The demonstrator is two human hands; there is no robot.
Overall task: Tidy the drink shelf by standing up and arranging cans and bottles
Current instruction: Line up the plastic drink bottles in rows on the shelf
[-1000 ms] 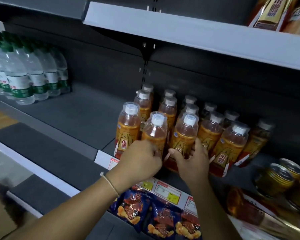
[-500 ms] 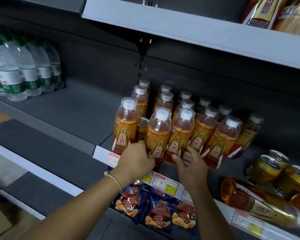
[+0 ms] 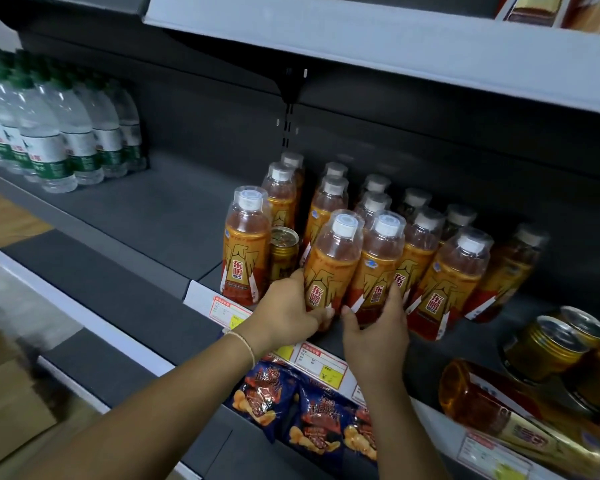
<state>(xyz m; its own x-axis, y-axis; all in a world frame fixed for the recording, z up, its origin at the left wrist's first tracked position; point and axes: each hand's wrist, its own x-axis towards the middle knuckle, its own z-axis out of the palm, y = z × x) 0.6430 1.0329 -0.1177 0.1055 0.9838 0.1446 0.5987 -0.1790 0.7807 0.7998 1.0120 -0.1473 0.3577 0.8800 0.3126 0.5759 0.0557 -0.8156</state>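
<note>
Several orange drink bottles with white caps stand in rows on the dark shelf (image 3: pixel 174 216). My left hand (image 3: pixel 288 311) grips the base of a front-row orange bottle (image 3: pixel 331 268). My right hand (image 3: pixel 378 327) holds the base of the neighbouring front bottle (image 3: pixel 378 268). Both bottles stand upright, side by side. A gold can (image 3: pixel 283 252) stands between the leftmost front bottle (image 3: pixel 245 247) and the second row. At the right, gold cans (image 3: pixel 544 348) lie tipped, and a large amber bottle (image 3: pixel 482 396) lies on its side at the shelf's front edge.
Water bottles with green labels (image 3: pixel 59 133) stand at the shelf's far left, with bare shelf between them and the orange bottles. Price tags (image 3: pixel 321 363) line the shelf edge. Blue snack bags (image 3: pixel 309 407) hang on the shelf below. A white shelf (image 3: pixel 395 39) overhangs above.
My two hands have shifted right along the front row with the two bottles they hold, leaving the leftmost bottle and the gold can apart from them.
</note>
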